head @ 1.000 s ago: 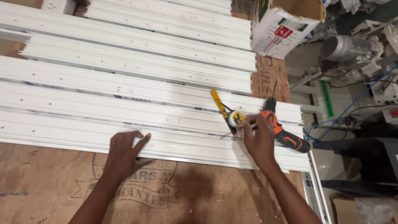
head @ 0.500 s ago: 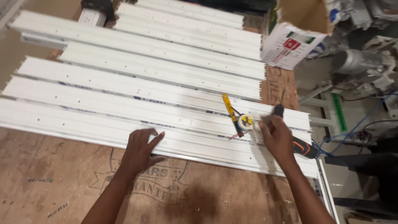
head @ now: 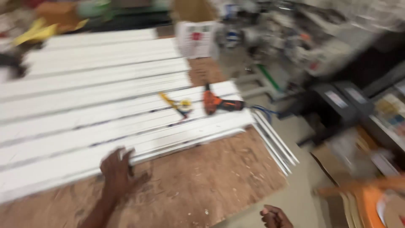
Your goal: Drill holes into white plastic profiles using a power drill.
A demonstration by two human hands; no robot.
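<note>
Right hand [head: 275,216] left the drill [head: 219,103], seemingly curled; left hand [head: 117,169] flat on strips [head: 84,126].

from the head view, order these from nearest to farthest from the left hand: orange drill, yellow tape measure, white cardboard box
1. Yellow tape measure, up and to the right of the left hand, on the white strips.
2. Orange and black power drill, just right of the tape.
3. White cardboard box, at the table's far edge.

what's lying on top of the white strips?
On the white strips: an orange drill, a yellow tape measure, and the left hand at the near edge. Brown board shows beneath; under the strips it is hidden.
</note>
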